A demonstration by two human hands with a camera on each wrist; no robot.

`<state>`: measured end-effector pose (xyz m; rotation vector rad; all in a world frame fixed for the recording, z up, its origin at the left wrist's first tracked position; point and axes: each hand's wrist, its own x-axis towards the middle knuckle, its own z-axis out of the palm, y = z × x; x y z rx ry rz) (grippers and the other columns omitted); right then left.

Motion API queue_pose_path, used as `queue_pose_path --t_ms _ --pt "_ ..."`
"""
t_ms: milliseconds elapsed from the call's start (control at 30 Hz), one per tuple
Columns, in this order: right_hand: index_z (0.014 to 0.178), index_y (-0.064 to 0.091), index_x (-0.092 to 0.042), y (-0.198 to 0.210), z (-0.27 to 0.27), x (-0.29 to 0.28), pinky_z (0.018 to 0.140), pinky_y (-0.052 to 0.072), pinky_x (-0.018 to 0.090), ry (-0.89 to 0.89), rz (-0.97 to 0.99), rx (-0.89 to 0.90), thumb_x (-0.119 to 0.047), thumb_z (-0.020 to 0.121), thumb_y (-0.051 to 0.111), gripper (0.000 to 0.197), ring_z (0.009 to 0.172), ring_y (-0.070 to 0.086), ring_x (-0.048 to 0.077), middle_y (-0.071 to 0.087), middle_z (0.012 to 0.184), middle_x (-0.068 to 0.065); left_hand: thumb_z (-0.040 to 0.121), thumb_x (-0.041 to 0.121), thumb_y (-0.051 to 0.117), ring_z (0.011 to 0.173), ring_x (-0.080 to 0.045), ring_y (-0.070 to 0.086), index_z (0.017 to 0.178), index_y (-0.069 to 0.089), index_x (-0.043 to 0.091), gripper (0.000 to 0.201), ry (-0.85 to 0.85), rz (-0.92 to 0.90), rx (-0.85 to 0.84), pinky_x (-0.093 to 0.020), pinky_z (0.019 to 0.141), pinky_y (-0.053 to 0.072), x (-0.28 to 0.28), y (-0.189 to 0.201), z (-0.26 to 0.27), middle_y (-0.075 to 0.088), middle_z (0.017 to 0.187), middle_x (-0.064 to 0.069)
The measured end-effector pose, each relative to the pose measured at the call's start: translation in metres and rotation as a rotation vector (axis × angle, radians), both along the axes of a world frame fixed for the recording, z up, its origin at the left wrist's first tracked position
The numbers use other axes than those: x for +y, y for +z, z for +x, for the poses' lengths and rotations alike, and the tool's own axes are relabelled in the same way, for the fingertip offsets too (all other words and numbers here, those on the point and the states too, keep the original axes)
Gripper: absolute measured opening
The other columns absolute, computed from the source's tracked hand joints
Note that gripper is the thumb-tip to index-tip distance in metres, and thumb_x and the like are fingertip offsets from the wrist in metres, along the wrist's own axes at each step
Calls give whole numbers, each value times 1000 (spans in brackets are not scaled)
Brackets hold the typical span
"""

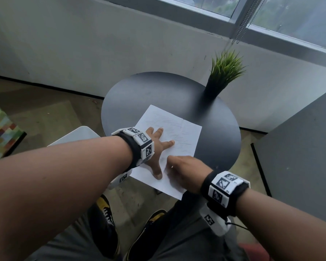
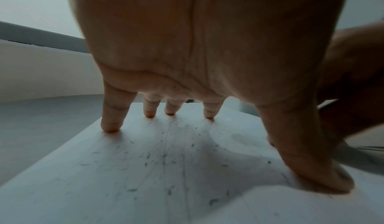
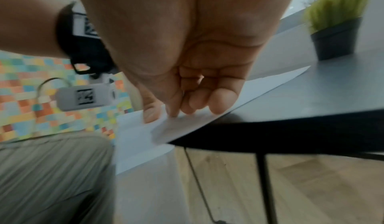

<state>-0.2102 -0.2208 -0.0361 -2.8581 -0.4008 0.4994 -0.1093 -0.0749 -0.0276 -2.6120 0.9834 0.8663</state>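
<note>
Item inspected: one sheet [image 1: 179, 132], white, with faint pencil marks and one crease across it. It lies at centre frame on the table [image 1: 158, 91], and its near corner overhangs the table edge toward the bottom of the frame. My left hand [image 1: 156, 147] is spread wide, just left of centre. All five fingertips [image 2: 110, 125] press down on the sheet with the palm arched clear of it, so nothing is gripped. My right hand [image 1: 186, 172], lower right of centre, has its fingers curled. In the right wrist view the thumb [image 3: 150, 114] and forefinger meet on the sheet's near edge, where a small fold rises, and I judge this to be a pinch. As for handling, the sheet is light, thin and limp, and it will crease or tear under a careless pull. I expect it to slide readily on the smooth tabletop unless it is pinned. The best hold is the overhanging near edge, where a finger can get underneath, with the other hand holding the middle flat. Count: one sheet, one round dark table, one plant [image 1: 224, 70] in one dark pot at upper right, well apart from the sheet, and two hands, both on the sheet.
</note>
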Motion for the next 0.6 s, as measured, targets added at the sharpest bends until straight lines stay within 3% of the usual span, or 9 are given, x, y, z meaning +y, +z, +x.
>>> queue_pose_path --t_ms 133,200,300,367,467,500,600 --pt "97 49 -21 0 23 -32 77 49 35 -290 -39 -74 -37 95 48 16 90 56 27 63 98 2 62 72 82 153 -43 -9 153 -5 61 126 4 -6 11 -67 118 22 -2 -1 0 -18 168 -10" --pt "101 51 -20 2 15 -21 76 47 33 -224 -37 -88 -33 95 47 15 93 57 28 63 101 3 62 74 81 152 -44 -9 152 -3 63 123 6 -14 13 -67 117 21 -2 -1 1 -18 168 -10" --pt "99 52 -19 3 -11 3 73 48 33 29 11 -3 -29 95 47 12 88 57 25 62 95 1 60 79 78 152 -44 -8 151 2 64 120 17 -49 7 -68 116 22 -1 -4 0 -15 168 -9" --pt "96 51 -21 3 -6 -8 73 49 34 -32 -4 1 -32 94 48 11 88 58 25 62 95 1 59 78 79 152 -43 -7 151 3 63 121 15 -59 -6 -69 114 25 -1 -7 -1 -14 168 -10" --pt "96 51 -20 4 14 -40 81 51 38 -348 -19 -42 -34 94 52 14 91 58 28 64 100 4 59 76 81 152 -42 -7 151 1 63 122 23 -60 -8 -70 113 26 -1 -9 -2 -15 168 -9" --pt "96 50 -19 3 15 -42 81 51 39 -373 -26 -59 -33 94 51 14 91 58 29 64 101 5 60 75 81 153 -43 -8 151 1 63 122 23 -55 -3 -71 113 26 -1 -8 -2 -16 168 -7" --pt "98 48 -17 1 -1 -17 76 48 35 -168 -18 -45 -32 95 47 15 90 57 28 62 98 3 63 74 80 153 -45 -12 154 -2 60 123 5 -46 8 -70 113 22 -2 -6 -3 -19 169 0"
